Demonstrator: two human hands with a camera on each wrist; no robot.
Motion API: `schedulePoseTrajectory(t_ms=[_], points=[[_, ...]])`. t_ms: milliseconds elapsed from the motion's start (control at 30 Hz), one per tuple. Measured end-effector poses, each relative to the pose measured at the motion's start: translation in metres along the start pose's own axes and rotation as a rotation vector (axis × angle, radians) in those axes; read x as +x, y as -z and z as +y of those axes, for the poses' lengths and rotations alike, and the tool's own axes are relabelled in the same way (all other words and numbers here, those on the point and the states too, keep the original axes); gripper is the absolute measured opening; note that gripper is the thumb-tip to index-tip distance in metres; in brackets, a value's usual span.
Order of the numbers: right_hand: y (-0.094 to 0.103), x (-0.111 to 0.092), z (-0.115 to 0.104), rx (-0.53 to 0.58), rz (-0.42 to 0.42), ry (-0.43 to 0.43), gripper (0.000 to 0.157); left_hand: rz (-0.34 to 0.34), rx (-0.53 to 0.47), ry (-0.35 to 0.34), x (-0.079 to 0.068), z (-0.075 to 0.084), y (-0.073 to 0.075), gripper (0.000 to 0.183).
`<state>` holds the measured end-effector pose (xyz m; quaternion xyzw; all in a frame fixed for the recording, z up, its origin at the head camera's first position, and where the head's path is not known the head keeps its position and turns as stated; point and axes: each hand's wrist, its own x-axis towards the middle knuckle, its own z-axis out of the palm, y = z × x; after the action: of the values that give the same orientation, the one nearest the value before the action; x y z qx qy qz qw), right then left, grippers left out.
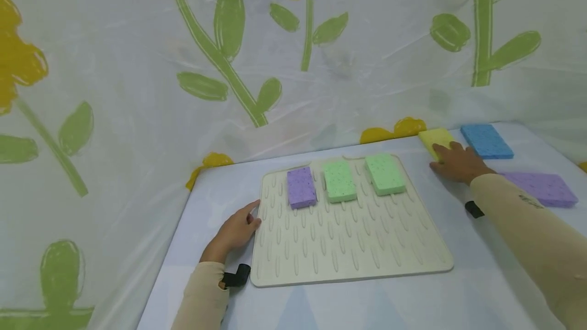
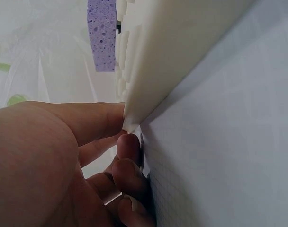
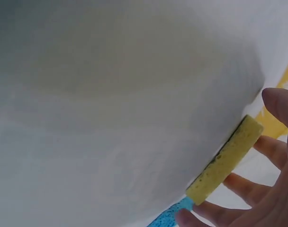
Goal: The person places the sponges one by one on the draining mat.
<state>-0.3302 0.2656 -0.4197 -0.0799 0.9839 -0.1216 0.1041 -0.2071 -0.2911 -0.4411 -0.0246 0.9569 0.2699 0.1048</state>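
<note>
A cream drying mat [image 1: 339,248] with raised ridges lies on the table. At its left edge, my left hand [image 1: 236,230] pinches the rim; in the left wrist view, the rim lies between thumb and fingers. Along the mat's far part sit a purple sponge [image 1: 301,186] and two green sponges, one in the middle [image 1: 339,180] and one at the right [image 1: 386,173]. My right hand [image 1: 460,162] rests with spread fingers on a yellow sponge [image 1: 435,139] at the table's back. In the right wrist view, the thumb stands apart from the yellow sponge [image 3: 224,161].
A blue sponge [image 1: 487,141] lies right of the yellow one. Another purple sponge [image 1: 541,188] is partly behind my right forearm. A flower-printed curtain [image 1: 137,90] hangs behind the white table [image 1: 220,182]. Each wrist carries a black strap mount [image 1: 237,276].
</note>
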Motion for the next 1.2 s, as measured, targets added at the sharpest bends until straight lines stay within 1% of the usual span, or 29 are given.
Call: schedulePoseTrajectory(t_ms=[100,200,500,600,700,767,833,1000,1200], points=[[0.001,0.001,-0.001,-0.011,-0.009,-0.001,0.074,-0.007,0.0,0.007,-0.001,0.0,-0.001,0.058],[0.003,0.001,-0.003,-0.022,-0.005,-0.001,0.071,0.001,-0.003,0.008,-0.002,0.001,0.0,0.057],[0.007,0.0,-0.01,-0.034,0.037,-0.012,0.06,-0.004,-0.003,0.02,-0.004,0.0,-0.002,0.058],[0.009,0.0,-0.011,-0.055,0.058,0.001,0.056,0.004,0.01,0.011,-0.003,0.0,-0.002,0.057],[0.012,-0.002,-0.012,-0.065,0.092,0.013,0.053,0.002,0.012,0.009,-0.001,0.001,0.0,0.057],[0.014,-0.005,-0.012,-0.073,0.113,0.004,0.053,-0.012,0.013,0.001,0.0,0.002,-0.001,0.057],[0.014,-0.008,-0.015,-0.087,0.136,-0.003,0.055,-0.019,0.017,0.009,0.001,0.003,-0.001,0.058],[0.009,-0.013,-0.027,-0.101,0.19,-0.029,0.058,-0.017,0.025,0.012,0.003,0.001,-0.001,0.057],[0.005,-0.023,-0.039,-0.067,0.274,-0.029,0.055,-0.03,0.014,-0.008,0.004,-0.001,0.002,0.058]])
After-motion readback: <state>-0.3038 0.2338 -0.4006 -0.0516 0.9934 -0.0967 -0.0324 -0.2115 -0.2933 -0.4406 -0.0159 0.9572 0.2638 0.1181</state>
